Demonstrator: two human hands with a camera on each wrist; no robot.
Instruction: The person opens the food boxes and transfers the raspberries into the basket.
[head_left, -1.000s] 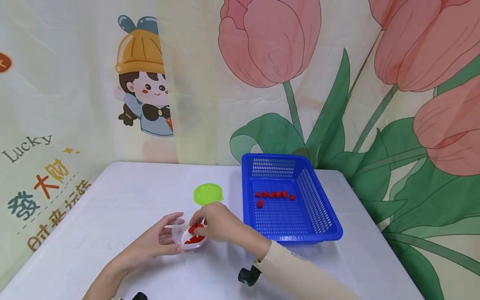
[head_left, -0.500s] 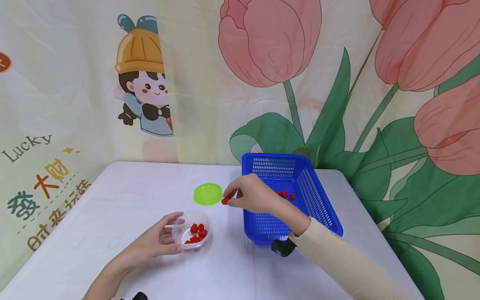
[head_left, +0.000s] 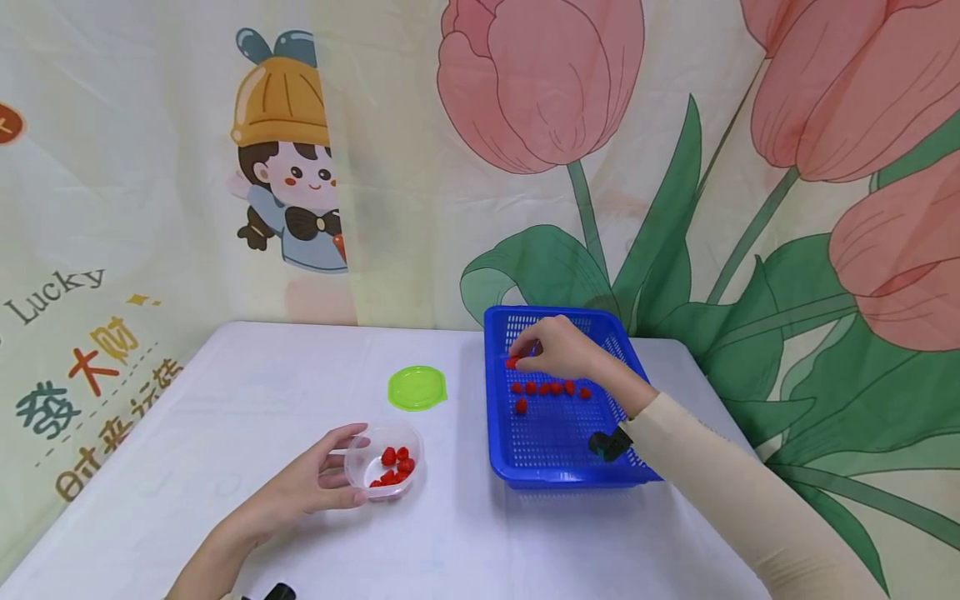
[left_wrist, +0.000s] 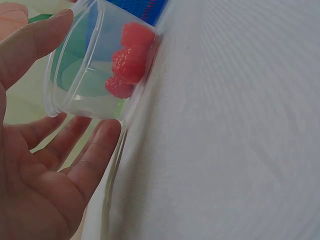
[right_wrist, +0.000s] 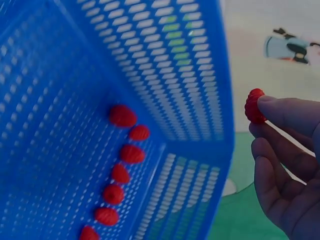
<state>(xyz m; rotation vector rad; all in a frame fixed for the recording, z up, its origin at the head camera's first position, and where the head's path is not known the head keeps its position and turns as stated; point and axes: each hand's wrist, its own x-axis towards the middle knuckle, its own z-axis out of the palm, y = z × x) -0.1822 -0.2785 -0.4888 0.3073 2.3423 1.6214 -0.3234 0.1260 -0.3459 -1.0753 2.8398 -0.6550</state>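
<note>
From where I stand, the right hand (head_left: 558,348) pinches one raspberry (right_wrist: 255,106) over the blue basket (head_left: 581,481), the berry's longer axis running from thumb to forefinger. The row of red raspberries (head_left: 556,389) on the basket floor lies below those fingers, its left end closest; how far below, I can't tell. The left hand (head_left: 315,482), well away on the bench (head_left: 465,533), curves round a clear plastic cup (left_wrist: 90,102).
</note>
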